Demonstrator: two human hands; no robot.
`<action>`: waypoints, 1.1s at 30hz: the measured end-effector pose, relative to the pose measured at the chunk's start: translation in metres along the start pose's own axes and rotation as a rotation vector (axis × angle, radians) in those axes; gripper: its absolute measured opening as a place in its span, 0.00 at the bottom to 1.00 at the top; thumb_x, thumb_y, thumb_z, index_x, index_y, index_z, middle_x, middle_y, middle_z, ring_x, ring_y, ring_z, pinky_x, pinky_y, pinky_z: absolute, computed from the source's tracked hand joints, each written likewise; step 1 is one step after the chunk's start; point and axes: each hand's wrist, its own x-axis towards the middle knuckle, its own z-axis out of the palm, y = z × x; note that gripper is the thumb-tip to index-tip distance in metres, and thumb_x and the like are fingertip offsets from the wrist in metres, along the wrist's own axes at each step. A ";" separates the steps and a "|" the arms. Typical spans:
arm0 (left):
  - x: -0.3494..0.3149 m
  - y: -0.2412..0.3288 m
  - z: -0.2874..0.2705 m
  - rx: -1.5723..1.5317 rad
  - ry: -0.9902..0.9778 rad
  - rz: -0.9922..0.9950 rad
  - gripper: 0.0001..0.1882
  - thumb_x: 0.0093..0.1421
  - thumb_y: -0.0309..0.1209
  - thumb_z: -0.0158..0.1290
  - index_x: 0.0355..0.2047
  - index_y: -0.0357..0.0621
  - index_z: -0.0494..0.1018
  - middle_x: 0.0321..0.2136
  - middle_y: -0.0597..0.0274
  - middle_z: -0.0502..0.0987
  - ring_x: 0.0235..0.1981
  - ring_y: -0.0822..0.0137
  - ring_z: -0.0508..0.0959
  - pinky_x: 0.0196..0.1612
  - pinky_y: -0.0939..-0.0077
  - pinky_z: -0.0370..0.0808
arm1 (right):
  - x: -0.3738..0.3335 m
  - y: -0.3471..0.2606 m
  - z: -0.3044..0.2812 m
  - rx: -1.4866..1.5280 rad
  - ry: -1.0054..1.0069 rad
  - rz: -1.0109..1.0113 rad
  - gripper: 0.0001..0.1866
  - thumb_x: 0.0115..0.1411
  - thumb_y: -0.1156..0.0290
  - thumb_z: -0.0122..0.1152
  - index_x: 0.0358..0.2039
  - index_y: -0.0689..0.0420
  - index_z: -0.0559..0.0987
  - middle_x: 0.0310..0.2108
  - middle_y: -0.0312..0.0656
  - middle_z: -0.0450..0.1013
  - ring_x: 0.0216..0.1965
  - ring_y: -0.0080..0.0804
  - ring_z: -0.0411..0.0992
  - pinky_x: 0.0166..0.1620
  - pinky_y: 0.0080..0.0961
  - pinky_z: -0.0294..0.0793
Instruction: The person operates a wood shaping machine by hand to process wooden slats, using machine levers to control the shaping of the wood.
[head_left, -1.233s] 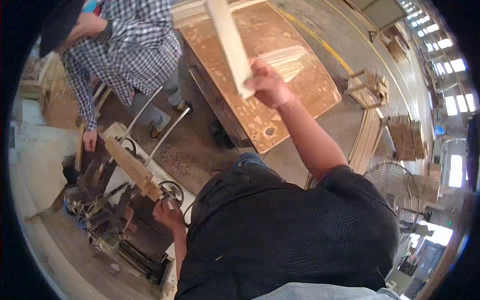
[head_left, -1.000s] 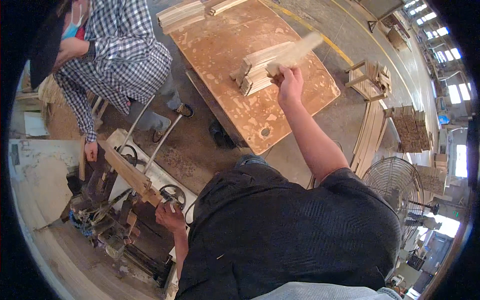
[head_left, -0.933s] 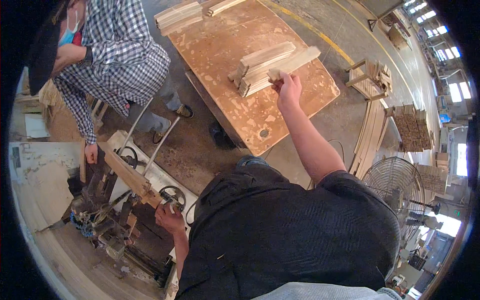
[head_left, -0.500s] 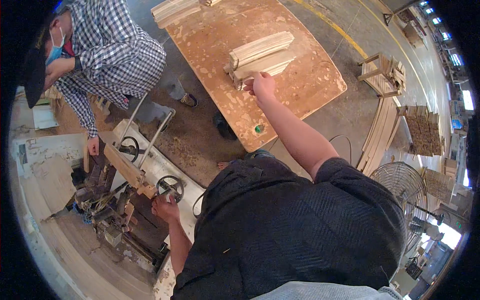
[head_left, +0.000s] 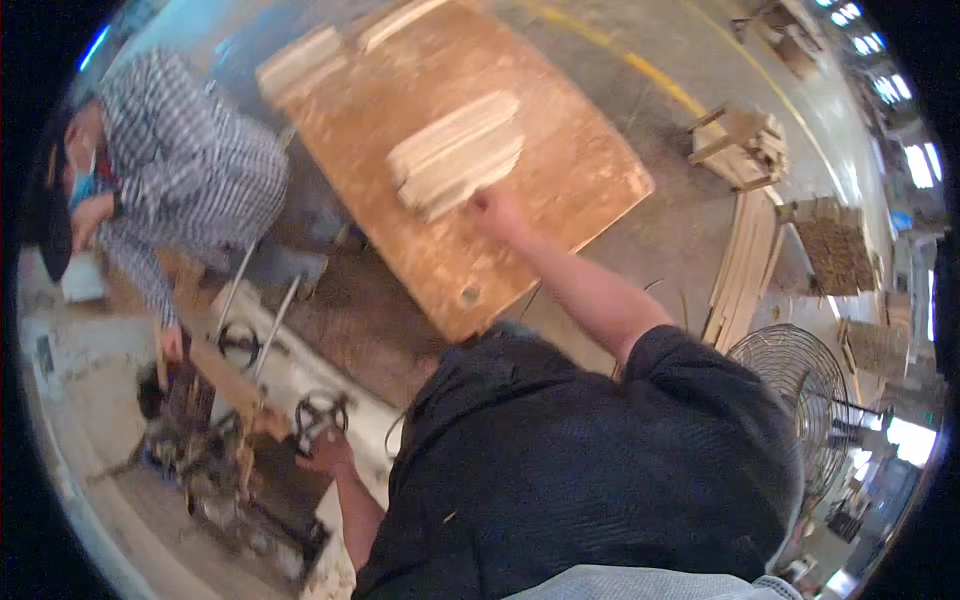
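My right hand (head_left: 497,212) is at the near right side of a stack of pale wood strips (head_left: 455,150) on the brown tabletop (head_left: 560,130). Its fingers look curled into a fist against the stack's edge; blur hides what they hold, if anything. Down at the left, my left hand (head_left: 328,455) is by the lower rim of a dark spoked handwheel (head_left: 322,418) on a pale machine. Its thumb points up toward the rim, but blur hides its grip. A light wooden piece (head_left: 228,380) lies along the machine just beyond this wheel.
A co-worker in a checked shirt (head_left: 195,165) bends over the machine at left, one hand (head_left: 173,343) by its wooden piece. More strips (head_left: 303,65) lie at the table's far end. A wire-caged fan (head_left: 795,385) and stacked wood (head_left: 830,250) stand at right.
My view has shifted, and the picture is blurrier. My right hand has gone from reaching over the strips' near end to a fist at their right side. My left hand stays by the handwheel.
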 end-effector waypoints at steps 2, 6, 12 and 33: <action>-0.011 -0.038 0.043 -0.536 0.146 0.046 0.26 0.59 0.51 0.50 0.43 0.40 0.77 0.50 0.46 0.75 0.58 0.46 0.69 0.64 0.45 0.55 | -0.016 0.040 0.041 -0.006 -0.111 -0.080 0.15 0.53 0.61 0.63 0.37 0.58 0.80 0.32 0.46 0.78 0.35 0.37 0.75 0.41 0.35 0.75; 0.018 0.073 0.080 -0.123 -0.220 0.062 0.28 0.54 0.46 0.57 0.44 0.32 0.77 0.45 0.39 0.77 0.47 0.44 0.76 0.50 0.57 0.72 | -0.070 0.080 0.035 -0.334 -0.353 -0.101 0.18 0.55 0.56 0.54 0.33 0.59 0.79 0.33 0.55 0.77 0.36 0.53 0.76 0.42 0.46 0.74; 0.078 0.151 0.097 -0.152 -0.439 0.247 0.27 0.54 0.46 0.57 0.44 0.33 0.77 0.44 0.39 0.77 0.45 0.45 0.77 0.48 0.57 0.73 | -0.064 0.063 0.006 -0.133 -0.345 0.002 0.13 0.55 0.61 0.55 0.30 0.59 0.78 0.26 0.49 0.77 0.30 0.45 0.78 0.33 0.40 0.77; 0.077 0.088 0.097 0.536 -0.587 0.720 0.16 0.60 0.39 0.53 0.35 0.37 0.77 0.35 0.42 0.76 0.42 0.50 0.76 0.45 0.53 0.73 | -0.033 0.092 0.014 0.392 -0.510 0.388 0.10 0.61 0.63 0.55 0.30 0.56 0.76 0.19 0.39 0.74 0.18 0.31 0.77 0.19 0.29 0.77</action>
